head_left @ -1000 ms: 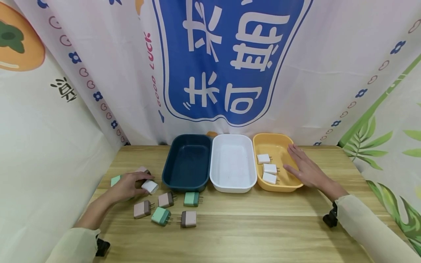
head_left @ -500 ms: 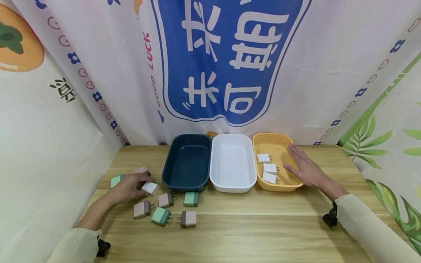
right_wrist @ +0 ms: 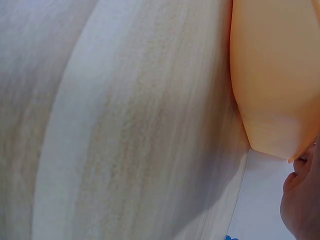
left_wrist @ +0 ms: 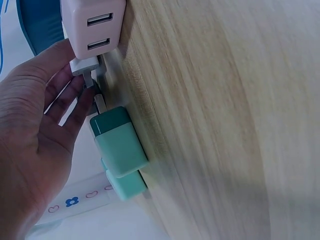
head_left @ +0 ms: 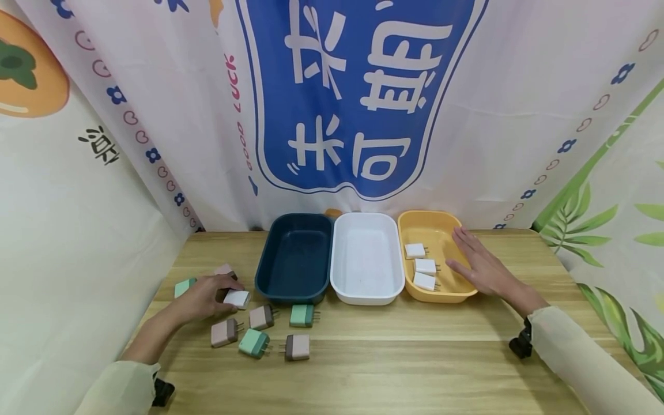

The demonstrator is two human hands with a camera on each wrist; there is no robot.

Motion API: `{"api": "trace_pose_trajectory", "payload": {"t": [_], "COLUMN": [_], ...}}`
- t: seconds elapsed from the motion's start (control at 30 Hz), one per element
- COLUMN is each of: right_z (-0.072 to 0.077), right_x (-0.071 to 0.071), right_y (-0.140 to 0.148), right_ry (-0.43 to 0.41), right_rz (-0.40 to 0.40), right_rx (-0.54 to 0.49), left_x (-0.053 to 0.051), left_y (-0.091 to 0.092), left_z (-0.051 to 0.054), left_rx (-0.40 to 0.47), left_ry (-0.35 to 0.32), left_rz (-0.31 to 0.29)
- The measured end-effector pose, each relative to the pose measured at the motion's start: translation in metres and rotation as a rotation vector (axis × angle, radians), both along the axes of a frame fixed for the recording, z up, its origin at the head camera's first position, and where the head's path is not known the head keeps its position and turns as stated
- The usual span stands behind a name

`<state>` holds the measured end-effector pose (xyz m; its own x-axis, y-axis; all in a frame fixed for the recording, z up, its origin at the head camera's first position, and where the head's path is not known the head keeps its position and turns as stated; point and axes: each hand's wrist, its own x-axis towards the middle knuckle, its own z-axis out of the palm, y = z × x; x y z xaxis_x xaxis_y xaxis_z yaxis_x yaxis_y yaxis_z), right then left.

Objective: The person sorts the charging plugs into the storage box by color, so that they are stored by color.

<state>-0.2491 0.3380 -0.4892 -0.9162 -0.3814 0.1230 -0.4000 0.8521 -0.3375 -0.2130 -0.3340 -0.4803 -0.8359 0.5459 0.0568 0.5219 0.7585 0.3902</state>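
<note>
My left hand [head_left: 204,297] is at the left of the table, its thumb and fingers pinching a white charger plug [head_left: 237,298]. In the left wrist view, that white charger [left_wrist: 84,65] is partly hidden behind a pink charger [left_wrist: 95,27]. Two green chargers [left_wrist: 121,145] lie near the fingers in the same view. My right hand [head_left: 482,265] rests on the right rim of the yellow bin [head_left: 448,230], fingers extended. Inside that bin lie three white chargers [head_left: 425,266]. In the right wrist view, only part of the right hand [right_wrist: 302,200] shows, beside the bin's outer wall.
A white bin [head_left: 367,253] and a dark blue bin [head_left: 294,253] stand left of the yellow one. Several pink chargers [head_left: 224,332] and green chargers [head_left: 254,343] lie on the wooden table [head_left: 394,363] near the left hand. A printed curtain [head_left: 207,144] hangs behind.
The white charger in my left hand has turned slightly and now lies more level. The left hand has barely shifted; the right hand stays on the yellow bin.
</note>
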Motion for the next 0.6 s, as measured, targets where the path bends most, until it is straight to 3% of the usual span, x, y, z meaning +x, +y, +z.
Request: {"api": "trace_pose_trajectory", "payload": {"t": [0.33,0.6], "right_z": [0.000,0.000], "right_x": [0.001,0.000], "right_y": [-0.001,0.000], "right_ry": [-0.006,-0.009], "right_rz": [0.000,-0.008], "right_rx": [-0.001,0.009], "left_x": [0.005,0.009], "left_y": [-0.005,-0.006], "left_z": [0.004,0.014], "left_rx": [0.072,0.079], "left_ry": [0.031,0.057], "left_rz": [0.007,0.060]}}
